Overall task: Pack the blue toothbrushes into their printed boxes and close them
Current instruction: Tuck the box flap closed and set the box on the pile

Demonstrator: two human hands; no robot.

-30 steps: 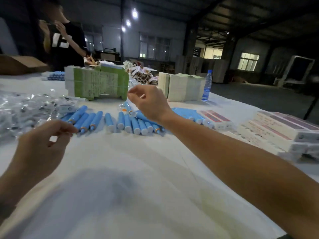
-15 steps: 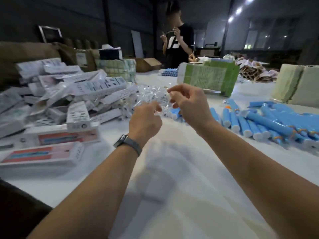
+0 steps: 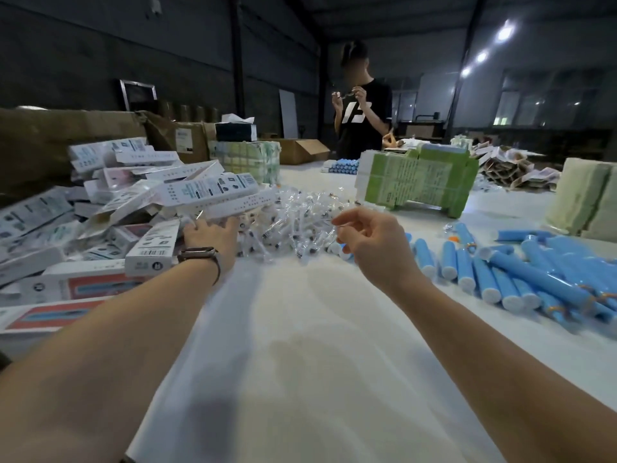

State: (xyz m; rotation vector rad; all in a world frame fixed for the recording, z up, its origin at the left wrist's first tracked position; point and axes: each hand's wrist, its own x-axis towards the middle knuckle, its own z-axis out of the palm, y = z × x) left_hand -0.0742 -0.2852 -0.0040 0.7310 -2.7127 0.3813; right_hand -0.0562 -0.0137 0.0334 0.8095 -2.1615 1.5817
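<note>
Several blue toothbrush handles (image 3: 484, 279) lie in rows on the white table (image 3: 300, 345), right of centre. A loose pile of white printed boxes (image 3: 133, 208) fills the left side. My left hand (image 3: 210, 237), with a watch on the wrist, reaches into that pile; its spread fingers touch the underside of one long white box (image 3: 230, 202). My right hand (image 3: 370, 243) hovers over the table beside a heap of clear plastic packets (image 3: 300, 222), with thumb and forefinger pinched on a small clear packet (image 3: 335, 222).
A green stack of flat cartons (image 3: 417, 182) stands behind the packets. Pale stacks (image 3: 587, 202) sit at the far right. Brown cardboard boxes (image 3: 300, 150) line the back left. A person in a black shirt (image 3: 364, 118) stands across the table.
My view has swung left, from the toothbrush rows to the box pile. My left hand moved forward and left onto the boxes. My right hand stays raised with its fingers pinched.
</note>
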